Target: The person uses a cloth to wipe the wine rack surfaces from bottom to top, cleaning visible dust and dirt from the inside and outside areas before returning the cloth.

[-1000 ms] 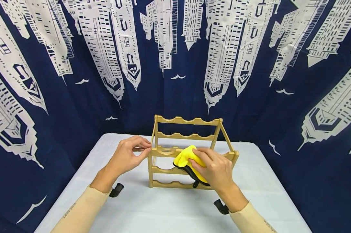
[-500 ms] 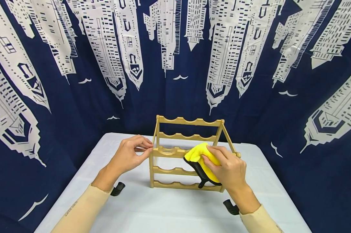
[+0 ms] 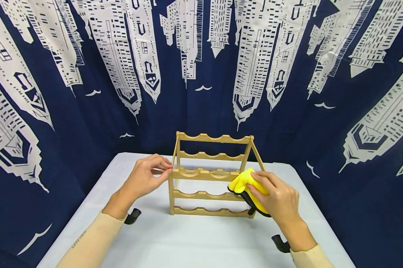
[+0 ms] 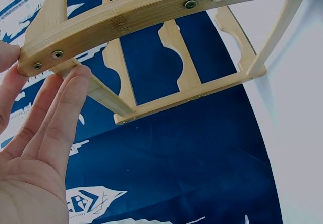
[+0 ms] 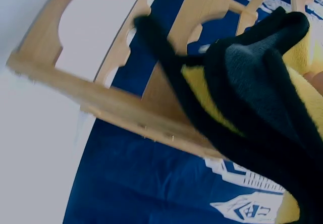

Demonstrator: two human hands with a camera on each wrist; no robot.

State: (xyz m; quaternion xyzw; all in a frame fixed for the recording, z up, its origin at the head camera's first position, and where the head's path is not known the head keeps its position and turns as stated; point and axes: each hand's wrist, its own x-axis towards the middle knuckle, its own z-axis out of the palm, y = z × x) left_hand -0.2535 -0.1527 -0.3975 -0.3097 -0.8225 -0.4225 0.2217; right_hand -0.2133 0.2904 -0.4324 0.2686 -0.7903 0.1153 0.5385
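Observation:
A wooden wine rack (image 3: pixel 205 213) with scalloped rails stands upright on the table. At its near left top corner my left hand (image 3: pixel 147 176) pinches the post between thumb and fingers. The left wrist view shows the thumb on one side of the rack's end and the fingers (image 4: pixel 65 108) on the other. My right hand (image 3: pixel 281 197) grips a yellow microfiber cloth (image 3: pixel 245 180) with black edging, bunched at the rack's top front right corner. That corner is hidden behind the cloth and hand. In the right wrist view the cloth's dark grey underside (image 5: pixel 257 82) hangs over the rack.
A white cloth covers the table (image 3: pixel 174 245). Behind it hangs a navy curtain (image 3: pixel 194 111) printed with white buildings and birds. Black straps (image 3: pixel 133 216) sit at both wrists.
My right hand has moved right along the rack's front top rail with the yellow cloth, as far as the right corner. My left hand stays on the left corner.

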